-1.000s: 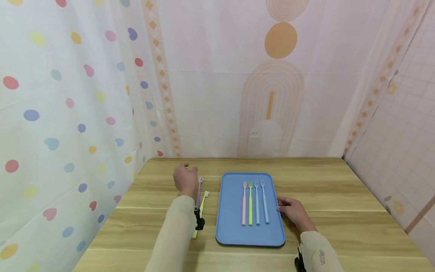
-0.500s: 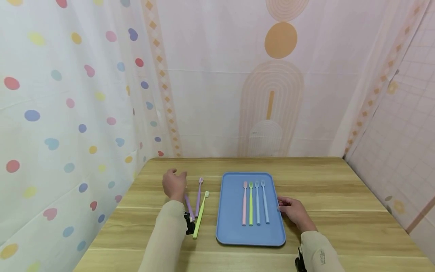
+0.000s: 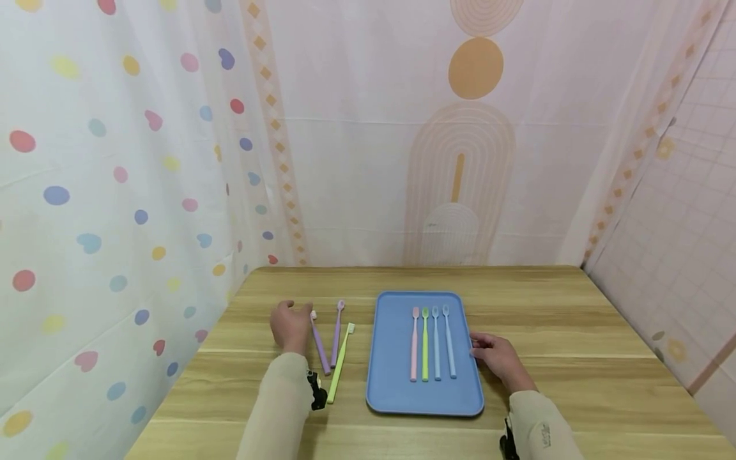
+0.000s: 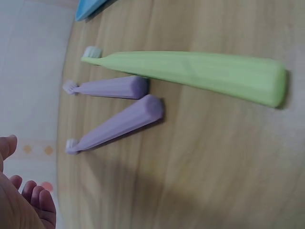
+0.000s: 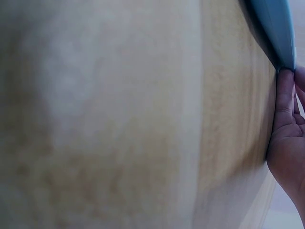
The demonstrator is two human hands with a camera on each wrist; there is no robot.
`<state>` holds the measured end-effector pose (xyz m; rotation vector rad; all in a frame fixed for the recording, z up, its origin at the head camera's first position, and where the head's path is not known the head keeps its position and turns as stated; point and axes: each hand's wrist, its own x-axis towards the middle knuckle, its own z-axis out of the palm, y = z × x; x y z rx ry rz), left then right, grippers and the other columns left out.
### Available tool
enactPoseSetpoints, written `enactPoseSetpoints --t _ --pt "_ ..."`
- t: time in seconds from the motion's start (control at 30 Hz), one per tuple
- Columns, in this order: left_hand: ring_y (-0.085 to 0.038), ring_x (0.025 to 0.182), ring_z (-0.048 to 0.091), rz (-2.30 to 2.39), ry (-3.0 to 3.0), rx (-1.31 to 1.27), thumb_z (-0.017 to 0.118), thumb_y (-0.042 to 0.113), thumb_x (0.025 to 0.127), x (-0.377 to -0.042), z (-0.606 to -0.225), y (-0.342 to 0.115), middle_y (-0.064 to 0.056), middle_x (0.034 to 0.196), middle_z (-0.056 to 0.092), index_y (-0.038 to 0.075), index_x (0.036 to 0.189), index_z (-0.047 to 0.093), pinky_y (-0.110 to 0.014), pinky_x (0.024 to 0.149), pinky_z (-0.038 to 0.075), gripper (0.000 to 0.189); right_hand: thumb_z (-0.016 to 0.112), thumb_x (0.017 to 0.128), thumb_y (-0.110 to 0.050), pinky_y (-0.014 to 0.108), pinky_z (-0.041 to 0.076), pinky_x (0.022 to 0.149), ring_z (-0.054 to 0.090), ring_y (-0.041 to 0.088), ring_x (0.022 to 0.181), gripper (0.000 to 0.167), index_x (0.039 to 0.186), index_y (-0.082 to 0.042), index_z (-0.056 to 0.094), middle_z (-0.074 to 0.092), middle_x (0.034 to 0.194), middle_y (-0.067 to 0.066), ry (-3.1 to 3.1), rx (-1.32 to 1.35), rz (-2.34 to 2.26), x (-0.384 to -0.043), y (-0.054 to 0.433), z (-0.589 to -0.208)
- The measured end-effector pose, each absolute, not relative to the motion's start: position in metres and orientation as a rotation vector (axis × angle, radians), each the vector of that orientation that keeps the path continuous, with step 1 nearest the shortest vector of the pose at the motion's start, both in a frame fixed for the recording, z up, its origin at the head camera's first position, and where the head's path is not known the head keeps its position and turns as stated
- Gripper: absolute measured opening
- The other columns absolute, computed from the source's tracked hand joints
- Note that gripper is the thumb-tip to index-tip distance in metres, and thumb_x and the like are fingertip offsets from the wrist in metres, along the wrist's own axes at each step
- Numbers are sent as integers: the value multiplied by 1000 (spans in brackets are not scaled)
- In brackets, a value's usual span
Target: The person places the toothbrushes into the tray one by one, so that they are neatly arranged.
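My left hand (image 3: 290,327) hovers at the left of the table with fingers loosely bent and nothing in them. Just right of it lies a purple toothbrush (image 3: 320,345); in the left wrist view the hand (image 4: 21,202) is apart from it. A second purple toothbrush (image 3: 337,335) and a light green toothbrush (image 3: 340,364) lie beside that one. The right hand (image 3: 501,359) rests its fingertips against the right edge of a blue tray (image 3: 385,396). On the tray a pink toothbrush (image 3: 414,348), a green toothbrush (image 3: 425,348) and two blue toothbrushes (image 3: 437,348) lie side by side.
The wooden table (image 3: 598,383) runs back to a patterned curtain (image 3: 356,160). More curtain hangs along the left side and the right side. A dark wrist strap (image 3: 316,390) sits on the left sleeve.
My left hand has moved left and toward me, away from the purple toothbrushes, and both are now uncovered. The right hand and the tray stay in place.
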<state>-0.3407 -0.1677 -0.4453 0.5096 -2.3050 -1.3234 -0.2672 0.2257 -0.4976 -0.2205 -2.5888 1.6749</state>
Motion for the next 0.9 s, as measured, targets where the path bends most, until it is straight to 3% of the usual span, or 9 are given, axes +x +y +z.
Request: enactPoseSetpoints --t 0.33,0.6,0.9 --pt "-50 120 49 -1419 -2309 500 70 18 90 -334 -462 -166 -36 128 53 -14 130 52 -56 103 37 55 64 90 2 37 49 86 57 30 104 41 130 9 58 64 108 18 -2592 -226 1683 -270 223 -499" --pt "-46 107 57 -1503 -2307 543 69 19 90 -328 -480 -164 -34 119 58 -13 130 51 -53 93 45 54 64 89 3 36 50 84 58 29 102 41 130 10 59 64 107 18 -2595 -188 1674 -272 222 -500" --pt "-42 106 57 -1503 -2280 482 71 16 88 -328 -502 -163 -31 118 58 -13 123 57 -51 89 49 48 64 90 1 38 49 87 58 31 104 41 130 10 58 65 109 19 -2603 -182 1657 -267 222 -499"
